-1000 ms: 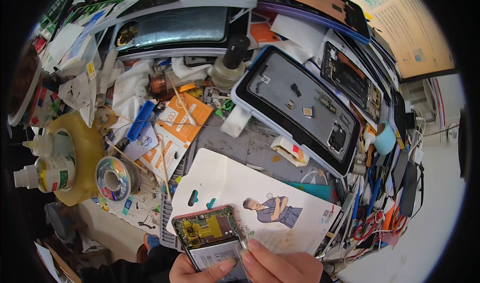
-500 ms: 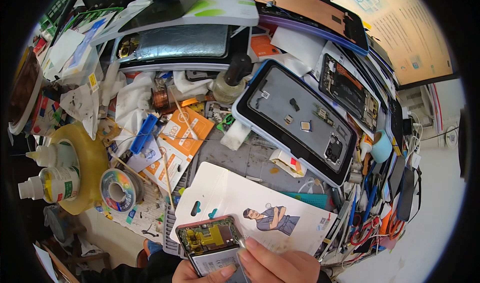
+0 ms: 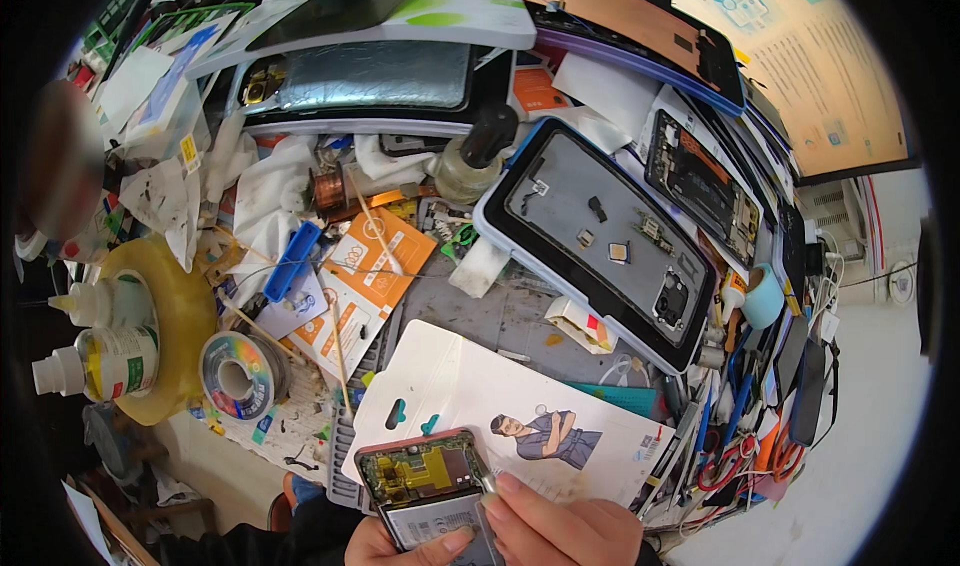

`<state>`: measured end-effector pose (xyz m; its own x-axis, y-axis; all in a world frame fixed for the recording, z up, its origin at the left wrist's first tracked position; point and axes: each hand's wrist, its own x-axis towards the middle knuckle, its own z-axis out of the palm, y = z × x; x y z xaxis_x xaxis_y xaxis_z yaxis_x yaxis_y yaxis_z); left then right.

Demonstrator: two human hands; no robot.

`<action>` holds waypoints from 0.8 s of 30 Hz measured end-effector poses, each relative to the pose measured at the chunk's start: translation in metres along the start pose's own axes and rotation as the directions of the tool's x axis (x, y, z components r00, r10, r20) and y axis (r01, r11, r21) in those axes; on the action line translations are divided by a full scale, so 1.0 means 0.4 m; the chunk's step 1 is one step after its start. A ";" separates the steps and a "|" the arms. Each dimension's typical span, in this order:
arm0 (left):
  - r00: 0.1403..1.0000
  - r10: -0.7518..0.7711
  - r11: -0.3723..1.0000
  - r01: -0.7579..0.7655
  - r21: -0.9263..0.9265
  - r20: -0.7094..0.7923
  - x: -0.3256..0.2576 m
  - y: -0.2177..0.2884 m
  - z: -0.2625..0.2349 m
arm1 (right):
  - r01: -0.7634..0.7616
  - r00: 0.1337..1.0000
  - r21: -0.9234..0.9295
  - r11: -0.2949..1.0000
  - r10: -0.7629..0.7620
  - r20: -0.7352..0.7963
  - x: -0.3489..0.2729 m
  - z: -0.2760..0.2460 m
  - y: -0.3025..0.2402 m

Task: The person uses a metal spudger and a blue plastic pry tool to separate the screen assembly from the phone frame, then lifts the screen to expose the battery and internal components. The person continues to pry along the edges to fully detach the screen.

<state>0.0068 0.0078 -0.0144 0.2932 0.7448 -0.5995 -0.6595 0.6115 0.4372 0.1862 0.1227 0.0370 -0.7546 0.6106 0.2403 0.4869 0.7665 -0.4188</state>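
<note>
At the lower edge, my left hand (image 3: 372, 543) is closed around an opened phone (image 3: 425, 471) with its thumb across the front. Inside the phone show a green circuit board with a yellow patch and, below it, a silver battery. My right hand (image 3: 565, 528) pinches a thin silver metal tool (image 3: 488, 482), whose tip meets the phone's right edge; its exact kind is hidden by the fingers. Beneath both hands lies a white card package (image 3: 600, 426) with a printed figure and hanging holes.
A blue-rimmed tray (image 3: 590, 206) holding small phone parts lies beyond the package. At left are a solder spool (image 3: 243, 378), a tape roll (image 3: 190, 266) and bottles (image 3: 120, 361). Tweezers and pliers (image 3: 745, 456) crowd the right edge. A stripped phone (image 3: 705, 181) leans at the back right.
The view has shifted slightly, moving the far bench items a little rightward. Both hands keep their grips, with the tool still at the phone's right edge.
</note>
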 end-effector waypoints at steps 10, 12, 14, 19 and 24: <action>0.997 -0.036 0.997 0.032 0.063 0.064 -0.013 0.025 0.001 | 0.022 1.000 -0.013 1.000 -0.021 0.006 0.007 -0.021 -0.006; 0.995 -0.022 0.998 0.016 0.064 0.100 -0.020 0.040 0.002 | 0.006 1.000 -0.012 1.000 -0.006 0.031 -0.006 -0.035 -0.011; 0.983 -0.081 0.991 0.062 0.117 0.168 -0.028 0.057 -0.001 | -0.009 0.999 0.006 1.000 0.009 0.045 -0.025 -0.053 -0.014; 0.950 -0.229 0.956 0.178 0.233 0.213 -0.026 0.079 -0.015 | -0.120 0.986 0.119 0.986 0.104 0.133 -0.076 -0.083 0.002; 0.944 -0.264 0.945 0.294 0.143 -0.196 -0.028 0.089 -0.014 | -0.071 0.996 0.185 0.980 0.060 0.065 -0.093 -0.067 0.030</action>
<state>-0.0238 0.0197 0.0040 0.3157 0.4897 -0.8127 -0.4382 0.8349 0.3329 0.2319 0.1143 0.0465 -0.7512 0.6410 0.1574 0.4490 0.6711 -0.5899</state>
